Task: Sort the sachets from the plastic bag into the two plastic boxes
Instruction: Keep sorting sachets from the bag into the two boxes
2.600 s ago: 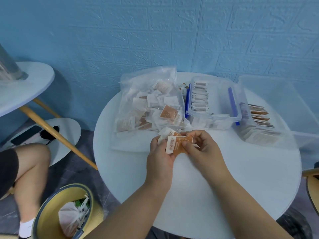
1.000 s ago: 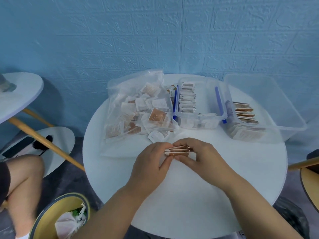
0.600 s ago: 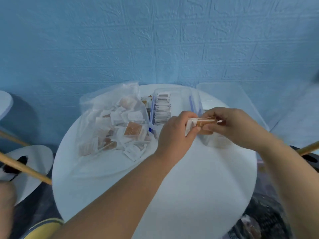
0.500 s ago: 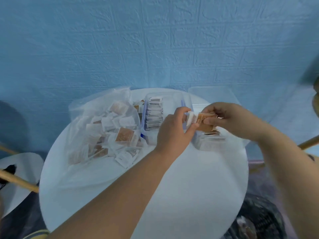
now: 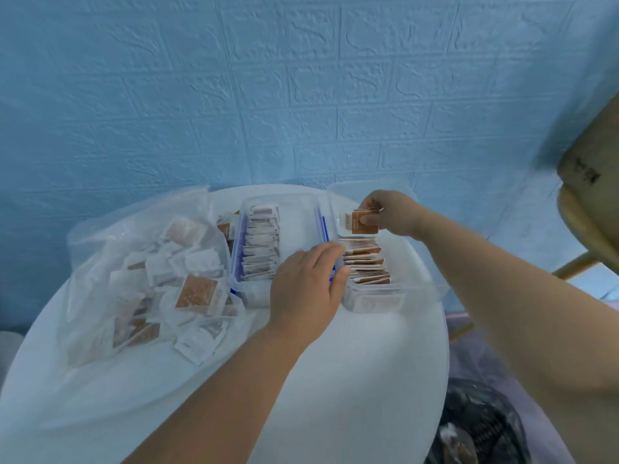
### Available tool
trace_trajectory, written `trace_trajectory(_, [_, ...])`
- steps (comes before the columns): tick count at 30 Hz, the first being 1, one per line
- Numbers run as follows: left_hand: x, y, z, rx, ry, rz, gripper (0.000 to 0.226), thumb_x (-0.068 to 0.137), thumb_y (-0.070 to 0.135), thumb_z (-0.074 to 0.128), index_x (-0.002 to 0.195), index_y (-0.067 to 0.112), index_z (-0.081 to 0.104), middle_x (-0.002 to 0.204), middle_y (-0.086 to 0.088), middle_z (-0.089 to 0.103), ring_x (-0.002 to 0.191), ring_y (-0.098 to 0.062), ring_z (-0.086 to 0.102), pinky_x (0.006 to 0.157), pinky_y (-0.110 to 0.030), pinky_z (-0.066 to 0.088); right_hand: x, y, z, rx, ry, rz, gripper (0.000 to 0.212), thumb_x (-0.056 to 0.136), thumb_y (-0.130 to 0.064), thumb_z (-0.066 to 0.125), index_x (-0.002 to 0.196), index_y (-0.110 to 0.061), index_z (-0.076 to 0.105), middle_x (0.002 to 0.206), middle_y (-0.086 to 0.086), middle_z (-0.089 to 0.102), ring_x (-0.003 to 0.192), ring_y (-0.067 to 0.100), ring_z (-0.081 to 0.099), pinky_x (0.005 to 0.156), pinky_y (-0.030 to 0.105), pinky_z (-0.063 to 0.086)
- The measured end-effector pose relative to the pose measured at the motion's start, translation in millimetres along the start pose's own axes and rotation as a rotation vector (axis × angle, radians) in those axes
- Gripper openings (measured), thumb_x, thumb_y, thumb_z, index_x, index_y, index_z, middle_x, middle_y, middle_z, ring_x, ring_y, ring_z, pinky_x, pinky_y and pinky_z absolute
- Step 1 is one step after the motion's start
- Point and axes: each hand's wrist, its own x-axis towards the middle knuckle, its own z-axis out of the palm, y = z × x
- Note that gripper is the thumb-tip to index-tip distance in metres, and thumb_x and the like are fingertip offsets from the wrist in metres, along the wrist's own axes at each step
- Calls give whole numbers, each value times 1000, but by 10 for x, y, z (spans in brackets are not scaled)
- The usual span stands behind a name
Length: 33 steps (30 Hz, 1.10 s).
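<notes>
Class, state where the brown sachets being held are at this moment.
In the head view, right of centre: the held brown sachets are pinched by the right hand above the right plastic box, beyond its filed row of sachets.

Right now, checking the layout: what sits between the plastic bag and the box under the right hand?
The head view shows the blue-clipped box there, with a row of sachets inside.
</notes>
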Motion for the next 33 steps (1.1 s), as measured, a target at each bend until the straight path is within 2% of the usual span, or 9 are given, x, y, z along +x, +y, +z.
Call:
trace_trajectory(3, [-9,5,7,25,20,5,41,90,38,35,111,18,63,110,5,67,86,-15,65,71,-30,53,-10,18,103,79,-93,51,15,85,-9,64,98,-11,59,99,11,61,84,22,55,73,36,51])
trace_trajectory(6, [-12,4,3,28,16,3,40,89,37,35,110,18,64,109,5,67,86,-15,65,72,-30,53,-38,13,120,146,-202,78,11,88,-14,61,97,-15,55,102,10,58,82,18,53,60,21,46])
trace_trajectory(10, [-15,6,15,34,2,-1,40,89,37,35,110,18,64,109,5,67,86,-14,65,71,-29,53,-80,-6,87,224,-232,129,17,89,-34,60,97,-19,57,104,3,59,89,14,54,65,20,45])
trace_trajectory(17, [-20,3,-3,62,-20,-9,40,89,38,35,108,20,65,108,7,68,83,-13,66,68,-27,54,-77,-8,102,168,-244,91,7,91,-24,58,85,-26,56,101,2,60,90,17,54,66,21,43])
trace_trajectory(21, [-12,-11,-41,13,-55,11,40,91,38,36,112,18,63,113,5,66,91,-15,65,73,-29,53,-82,-23,100,123,-270,86,6,93,-27,53,97,-24,57,103,0,59,93,16,54,75,24,44])
trace_trajectory(23, [-12,-9,-90,-63,-101,11,37,95,36,39,122,19,58,125,5,60,109,-14,58,87,-27,45,-95,-36,93,63,-265,67,15,94,-28,51,107,-22,57,109,0,59,100,17,52,88,29,42])
trace_trajectory(26, [-76,-61,-170,-246,-101,6,37,96,32,42,129,20,52,132,7,53,121,-7,44,96,-7,23,-147,-104,72,-19,-150,23,31,94,-31,51,121,-17,56,122,0,56,113,17,50,100,30,35])
trace_trajectory(30, [-345,-177,-417,-369,38,-15,29,92,29,45,110,17,64,109,6,63,103,-4,52,92,-4,32,-367,-471,54,20,62,-182,19,93,-24,54,108,-16,61,96,-10,60,92,10,54,79,17,35])
trace_trajectory(33, [-691,-381,-605,-322,124,-48,27,89,25,44,97,15,68,96,5,65,94,-4,54,88,-5,35,-699,-893,186,167,31,-334,6,91,-18,57,90,-15,62,78,-11,62,74,6,58,70,16,42])
